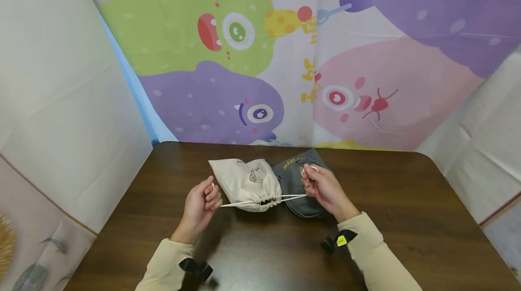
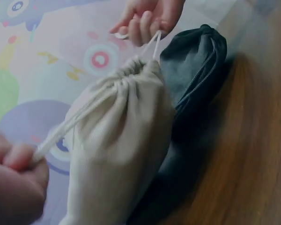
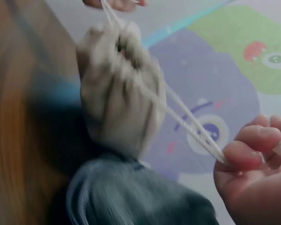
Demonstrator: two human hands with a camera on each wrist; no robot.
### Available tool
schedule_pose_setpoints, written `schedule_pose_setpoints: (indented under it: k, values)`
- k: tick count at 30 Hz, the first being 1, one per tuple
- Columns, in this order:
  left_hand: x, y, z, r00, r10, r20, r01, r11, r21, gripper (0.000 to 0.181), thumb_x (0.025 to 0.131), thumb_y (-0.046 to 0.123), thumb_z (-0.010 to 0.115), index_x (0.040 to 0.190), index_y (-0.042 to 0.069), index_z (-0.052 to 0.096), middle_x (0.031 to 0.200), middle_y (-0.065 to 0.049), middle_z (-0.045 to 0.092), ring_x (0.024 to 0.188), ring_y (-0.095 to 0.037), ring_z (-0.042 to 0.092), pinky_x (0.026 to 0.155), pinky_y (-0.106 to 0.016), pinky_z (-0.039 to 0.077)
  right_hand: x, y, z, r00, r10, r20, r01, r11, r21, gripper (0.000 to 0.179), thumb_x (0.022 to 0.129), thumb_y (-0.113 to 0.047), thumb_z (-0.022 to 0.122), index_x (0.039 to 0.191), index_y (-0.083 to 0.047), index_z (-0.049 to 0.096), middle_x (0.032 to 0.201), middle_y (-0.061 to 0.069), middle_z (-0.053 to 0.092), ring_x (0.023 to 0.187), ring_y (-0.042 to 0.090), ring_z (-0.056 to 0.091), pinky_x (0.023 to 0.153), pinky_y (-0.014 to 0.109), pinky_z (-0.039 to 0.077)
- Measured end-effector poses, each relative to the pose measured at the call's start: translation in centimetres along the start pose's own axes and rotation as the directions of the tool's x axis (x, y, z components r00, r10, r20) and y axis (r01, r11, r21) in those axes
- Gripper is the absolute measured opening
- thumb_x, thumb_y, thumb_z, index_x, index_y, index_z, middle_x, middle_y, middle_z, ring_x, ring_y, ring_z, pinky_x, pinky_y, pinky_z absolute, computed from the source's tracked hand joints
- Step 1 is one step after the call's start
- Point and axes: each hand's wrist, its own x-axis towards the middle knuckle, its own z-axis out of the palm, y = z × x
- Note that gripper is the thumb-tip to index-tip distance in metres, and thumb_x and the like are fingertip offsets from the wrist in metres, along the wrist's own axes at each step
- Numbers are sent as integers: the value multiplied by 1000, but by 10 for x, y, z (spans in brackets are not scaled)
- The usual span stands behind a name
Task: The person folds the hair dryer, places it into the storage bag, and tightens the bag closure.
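Observation:
A cream cloth drawstring bag (image 1: 248,182) with a small printed drawing lies on the table, its gathered mouth towards the person. White cords (image 3: 192,124) run taut from both sides of the mouth, which is bunched with a small dark gap. My left hand (image 1: 202,202) pinches the cord on the left; in the left wrist view that hand is blurred. On the other side my right hand (image 1: 323,189) grips the right cord with curled fingers. Beside the cream bag, partly behind my right hand, is a dark grey drawstring bag (image 1: 295,187) with yellow lettering.
The brown wooden table (image 1: 260,255) has rounded back corners. A cartoon-printed cloth (image 1: 293,69) hangs behind it, and pale cloth panels (image 1: 61,78) stand at both sides. A black wrist strap (image 1: 197,268) sits on each sleeve.

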Motion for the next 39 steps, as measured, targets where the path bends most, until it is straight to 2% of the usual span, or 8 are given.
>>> schedule_pose_setpoints:
  k: [4, 8, 14, 22, 26, 31, 35, 39]
  values:
    - [-3, 4, -9, 983, -50, -178, 49, 999, -12, 48, 106, 16, 26, 58, 18, 29, 51, 10, 23, 49, -11, 6, 54, -28, 4, -3, -1, -13, 999, 30, -38, -33, 994, -103, 35, 105, -25, 43, 74, -11, 52, 61, -5, 47, 45, 4, 35, 47, 20, 26]
    - [-4, 7, -11, 978, -71, -196, 83, 995, 55, 48, 106, 16, 28, 58, 17, 29, 50, 10, 25, 45, -9, 13, 52, -26, 9, -5, -2, -21, 995, 69, -65, -77, 989, -124, 34, 105, -24, 43, 74, -11, 52, 61, -5, 47, 45, 4, 36, 46, 18, 29]
    - [0, 14, -6, 960, 13, -280, 49, 976, 213, 48, 105, 18, 37, 57, 17, 32, 50, 9, 38, 41, -4, 31, 51, -22, 30, -6, -7, -18, 997, 77, -31, -82, 981, -173, 33, 103, -25, 47, 74, -11, 55, 61, -4, 53, 46, 5, 43, 47, 19, 35]
    - [6, 9, 5, 960, -14, -281, 127, 913, 388, 46, 101, 15, 47, 56, 12, 39, 53, 5, 50, 47, -8, 46, 52, -21, 40, -3, -11, -2, 995, 92, 43, -78, 963, -257, 31, 103, -21, 46, 75, -10, 55, 62, -3, 57, 49, 6, 50, 49, 20, 41]
    - [14, 7, 12, 952, 10, -306, 125, 900, 418, 43, 99, 15, 51, 57, 10, 41, 62, 3, 57, 55, -9, 55, 58, -22, 49, 3, -13, 7, 995, 92, 46, -73, 946, -317, 26, 102, -18, 49, 81, -5, 55, 64, -1, 59, 51, 7, 53, 50, 20, 44]
    - [30, 7, 16, 934, 65, -350, 104, 891, 443, 42, 99, 15, 53, 59, 7, 42, 69, 1, 60, 64, -12, 55, 63, -23, 50, 16, -16, 18, 992, 100, 75, -63, 918, -392, 28, 98, -16, 56, 96, 12, 57, 71, 0, 63, 57, 9, 60, 56, 23, 51]
    - [44, 7, 18, 925, 100, -367, 121, 838, 533, 42, 98, 18, 56, 59, 6, 45, 68, 4, 61, 65, -12, 55, 63, -25, 50, 26, -17, 27, 991, 91, 96, -45, 914, -404, 31, 96, -14, 59, 106, 15, 58, 78, 2, 66, 64, 12, 64, 62, 25, 54]
    - [57, 7, 16, 923, 122, -365, 178, 704, 688, 43, 95, 26, 62, 57, 9, 48, 55, 7, 50, 54, -10, 45, 52, -23, 38, 36, -11, 37, 992, 82, 95, -34, 903, -428, 33, 95, -11, 60, 115, 15, 57, 86, 8, 69, 69, 11, 66, 66, 26, 55]
